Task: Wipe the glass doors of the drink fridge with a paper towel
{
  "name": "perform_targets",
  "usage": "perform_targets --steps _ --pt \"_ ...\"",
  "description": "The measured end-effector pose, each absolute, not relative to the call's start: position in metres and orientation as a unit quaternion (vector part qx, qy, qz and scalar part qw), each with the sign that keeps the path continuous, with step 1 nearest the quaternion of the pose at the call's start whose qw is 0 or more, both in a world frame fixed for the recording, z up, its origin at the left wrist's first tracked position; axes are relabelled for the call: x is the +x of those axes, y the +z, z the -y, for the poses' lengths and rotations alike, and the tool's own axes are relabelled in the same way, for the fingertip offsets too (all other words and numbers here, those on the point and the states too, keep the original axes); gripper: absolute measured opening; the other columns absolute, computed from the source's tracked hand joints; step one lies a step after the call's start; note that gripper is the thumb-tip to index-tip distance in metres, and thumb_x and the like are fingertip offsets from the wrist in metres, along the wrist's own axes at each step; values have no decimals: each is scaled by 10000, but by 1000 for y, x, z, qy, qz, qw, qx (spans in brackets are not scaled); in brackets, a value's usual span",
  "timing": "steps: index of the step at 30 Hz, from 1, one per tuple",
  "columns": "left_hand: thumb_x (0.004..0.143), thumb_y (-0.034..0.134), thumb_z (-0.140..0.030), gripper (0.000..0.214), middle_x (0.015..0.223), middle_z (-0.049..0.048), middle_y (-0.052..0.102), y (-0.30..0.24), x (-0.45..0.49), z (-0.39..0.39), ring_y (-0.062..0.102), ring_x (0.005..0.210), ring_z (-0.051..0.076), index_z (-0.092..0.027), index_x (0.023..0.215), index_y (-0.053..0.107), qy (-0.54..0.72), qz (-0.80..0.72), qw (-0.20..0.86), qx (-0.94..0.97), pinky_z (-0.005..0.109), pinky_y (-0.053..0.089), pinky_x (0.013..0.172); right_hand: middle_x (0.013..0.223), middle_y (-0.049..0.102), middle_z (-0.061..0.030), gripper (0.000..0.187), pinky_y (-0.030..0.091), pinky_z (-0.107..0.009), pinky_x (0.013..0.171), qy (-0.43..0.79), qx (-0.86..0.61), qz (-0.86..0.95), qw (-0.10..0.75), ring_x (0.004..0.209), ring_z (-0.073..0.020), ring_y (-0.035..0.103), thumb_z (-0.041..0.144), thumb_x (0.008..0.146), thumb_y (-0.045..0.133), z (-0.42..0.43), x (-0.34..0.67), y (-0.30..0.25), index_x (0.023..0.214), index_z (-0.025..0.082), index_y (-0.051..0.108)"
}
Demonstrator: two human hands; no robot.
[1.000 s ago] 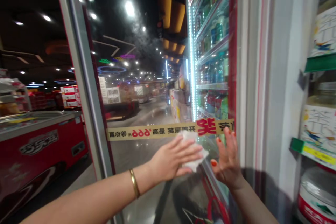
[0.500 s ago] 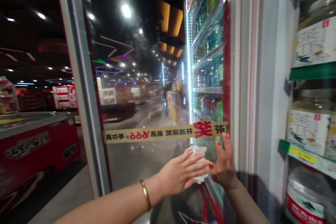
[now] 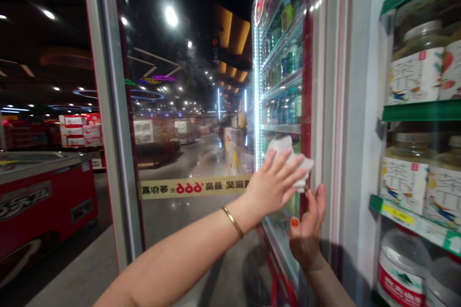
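My left hand [image 3: 275,184], wearing a gold bangle [image 3: 232,222], presses a crumpled white cloth [image 3: 288,146] flat against the glass door of a drinks cooler [image 3: 279,100]. The cloth sticks out above my fingers and beside my fingertips. My right hand [image 3: 306,235] is raised just below, with orange-painted nails, fingers apart and holding nothing. Its fingertips are close to the door's red frame [image 3: 307,81]. A tan printed strip [image 3: 190,187] crosses the glass, its right end hidden behind my left hand.
Rows of bottled drinks stand on the cooler's shelves behind the glass. At right, another glass-fronted case [image 3: 414,120] holds jars and bottles on green-edged shelves. A red chest freezer [image 3: 43,201] stands at left, and a shiny store aisle [image 3: 201,153] runs away between stacked cartons.
My left hand and the cloth have moved up and right across the glass, now above the strip. My right hand has dropped slightly. The view has shifted, moving the cooler door leftward.
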State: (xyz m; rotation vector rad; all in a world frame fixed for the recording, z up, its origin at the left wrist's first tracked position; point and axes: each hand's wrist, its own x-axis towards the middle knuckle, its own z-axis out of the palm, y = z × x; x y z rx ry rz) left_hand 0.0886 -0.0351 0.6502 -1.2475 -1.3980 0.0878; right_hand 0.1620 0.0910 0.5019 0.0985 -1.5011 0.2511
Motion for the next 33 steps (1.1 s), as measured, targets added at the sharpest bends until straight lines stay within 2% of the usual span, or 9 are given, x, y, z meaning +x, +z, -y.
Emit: perform_targets --steps 4,8,14,17,20,23,26,31,33 --pt "1054 455 -545 756 1826 98 211 580 95 47 129 1714 290 -138 1683 358 68 605 544 -577 489 138 1418 1821 182 -169 695 396 -647 1284 121 122 716 676 1680 -370 218 475 1121 304 -63 175 532 1749 200 191" --pt "988 511 -569 953 1801 201 218 578 81 101 101 1716 298 -28 1706 194 -11 615 542 -573 486 197 1403 1832 97 -169 745 380 -595 1305 85 193 745 633 1693 -324 169 529 1127 158 -47 161 539 1754 150 25" --pt "998 643 -498 820 1710 63 459 579 46 222 198 1694 228 -249 1709 319 -51 641 646 -412 446 79 1421 1806 259 -113 826 211 -601 1378 -146 123 763 618 1691 -285 198 665 1095 337 -90 135 568 1754 210 130" --pt "1001 644 -435 773 1731 47 407 571 37 257 196 1691 238 -294 1701 346 -89 662 659 -346 464 81 1420 1831 72 -187 859 248 -680 1343 -38 16 726 686 1699 -352 129 650 1107 237 -96 130 622 1748 154 -47" --pt "987 661 -422 789 1746 24 366 570 40 261 210 1687 237 -317 1701 341 -104 665 661 -331 463 91 1420 1824 48 -221 854 262 -709 1329 15 -9 701 713 1699 -383 76 589 1119 241 -56 123 638 1734 106 -103" --pt "992 648 -397 786 1746 9 359 569 45 261 221 1683 220 -324 1705 325 -116 659 656 -351 438 102 1417 1818 246 -48 722 429 -456 1307 -132 224 729 633 1688 -219 201 452 1115 308 -11 124 603 1760 214 89" --pt "996 608 -409 750 1739 -1 385 557 42 270 251 1676 218 -336 1696 348 -147 665 633 -369 439 126 1413 1770 341 139 637 418 -286 1293 -219 291 717 594 1661 -97 241 326 1068 329 -22 126 582 1706 344 321" --pt "973 516 -413 730 1745 -122 321 524 19 283 246 1678 214 -436 1681 340 -163 661 646 -344 439 99 1413 1831 14 -203 816 287 -705 1325 -82 -4 675 733 1698 -394 36 279 1072 382 -62 132 628 1741 96 -48" --pt "960 534 -388 751 1749 -106 320 519 16 284 249 1679 226 -415 1685 341 -158 660 649 -344 451 107 1412 1832 56 -191 798 345 -689 1301 -61 8 710 701 1682 -412 140 371 1093 367 -44 132 628 1750 136 -23"
